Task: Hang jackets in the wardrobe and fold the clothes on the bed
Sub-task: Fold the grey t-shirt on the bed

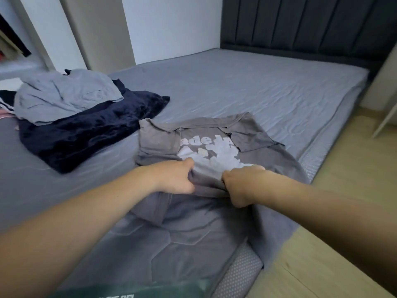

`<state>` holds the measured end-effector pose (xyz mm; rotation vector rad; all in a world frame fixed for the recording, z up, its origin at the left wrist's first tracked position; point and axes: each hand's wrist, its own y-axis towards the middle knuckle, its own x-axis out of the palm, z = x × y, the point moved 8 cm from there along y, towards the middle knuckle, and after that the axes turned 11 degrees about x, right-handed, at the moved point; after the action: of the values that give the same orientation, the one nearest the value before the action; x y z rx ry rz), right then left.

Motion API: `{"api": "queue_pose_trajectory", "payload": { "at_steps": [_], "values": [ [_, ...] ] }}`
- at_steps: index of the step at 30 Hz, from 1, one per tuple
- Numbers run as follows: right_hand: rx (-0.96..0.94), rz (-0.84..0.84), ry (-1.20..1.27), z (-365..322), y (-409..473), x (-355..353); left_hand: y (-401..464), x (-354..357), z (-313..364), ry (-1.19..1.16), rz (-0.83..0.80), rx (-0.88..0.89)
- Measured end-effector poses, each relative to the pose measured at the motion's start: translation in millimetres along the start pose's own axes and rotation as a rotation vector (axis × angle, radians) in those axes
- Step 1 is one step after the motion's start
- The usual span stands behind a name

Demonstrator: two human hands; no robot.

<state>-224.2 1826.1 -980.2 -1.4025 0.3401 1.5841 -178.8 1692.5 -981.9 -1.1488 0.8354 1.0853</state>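
Head view: the grey tee (154,138) is pinched mid-body, left hand (178,179) and right hand (238,186) both clenched on bunched cloth. Light, limp; hem corners likely grip better.

- On the grey T-shirt (154,138), which lies on the bed (236,87), there is a white print. Its top line shows the letters "ade i"; the first letter and the end of the line are hidden under folds of the cloth
- Under this line the same print has big, puffy white shapes. They may be letters, but they cannot be read, and the left hand (176,177) and the right hand (242,183) cover their lower part
- On the green cloth (129,291) at the bottom edge of the view there are small white characters. They are cut off by the edge and are too blurred to read
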Motion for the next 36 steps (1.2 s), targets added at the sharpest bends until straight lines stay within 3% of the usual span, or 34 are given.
{"api": "queue_pose_trajectory", "payload": {
  "at_steps": [3, 6, 10, 16, 21, 29, 34, 36],
  "values": [
    [0.026, -0.042, -0.255, 27, 5, -22, 8, -21, -11, 0.176, 0.042, -0.089],
    [0.135, -0.048, -0.361, 73, 21, -41, 14, -31, -36, 0.301, -0.02, -0.197],
    [0.326, 0.018, -0.146, 132, 52, -45, 19, -38, -79, 0.378, -0.08, -0.342],
    [0.537, -0.004, 0.067, 173, 95, -16, 17, -59, -127, 0.318, 0.092, -0.573],
    [0.634, 0.192, 0.167, 179, 144, -58, 38, -83, -152, 0.347, 0.236, -0.676],
    [0.717, 0.368, 0.254, 198, 260, -115, 124, -143, -199, 0.465, 0.483, -0.634],
    [0.733, 0.407, 0.63, 176, 328, -28, 181, -71, -240, 0.242, 0.587, -0.584],
    [0.743, 0.52, 0.732, 170, 337, 0, 185, -45, -254, 0.15, 0.682, -0.583]
  ]
}}
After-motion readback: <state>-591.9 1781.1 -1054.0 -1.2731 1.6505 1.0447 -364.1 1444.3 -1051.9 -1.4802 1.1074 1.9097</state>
